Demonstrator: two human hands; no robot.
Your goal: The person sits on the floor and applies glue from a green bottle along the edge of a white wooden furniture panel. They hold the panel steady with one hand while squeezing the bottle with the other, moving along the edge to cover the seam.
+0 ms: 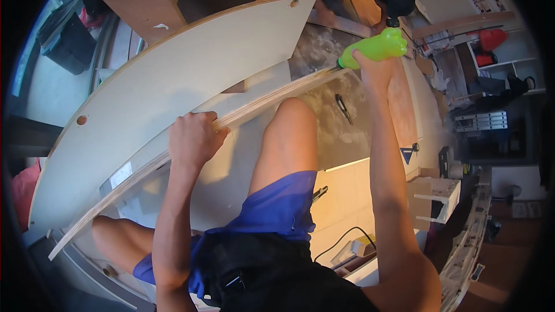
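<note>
Left hand [193,138] clamps shut over the plywood edge [254,110] of the curved white panel [173,92], about midway along it. My bare knee [292,115] sits just behind that edge. Right hand [373,66] is wrapped tight around the green tool [376,46], its tip touching the panel's far end.

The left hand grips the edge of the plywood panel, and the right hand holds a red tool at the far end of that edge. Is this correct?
Not quite: the tool in the right hand is bright green, not red, as the head view shows. The left hand does grip the edge of the plywood panel.
</note>
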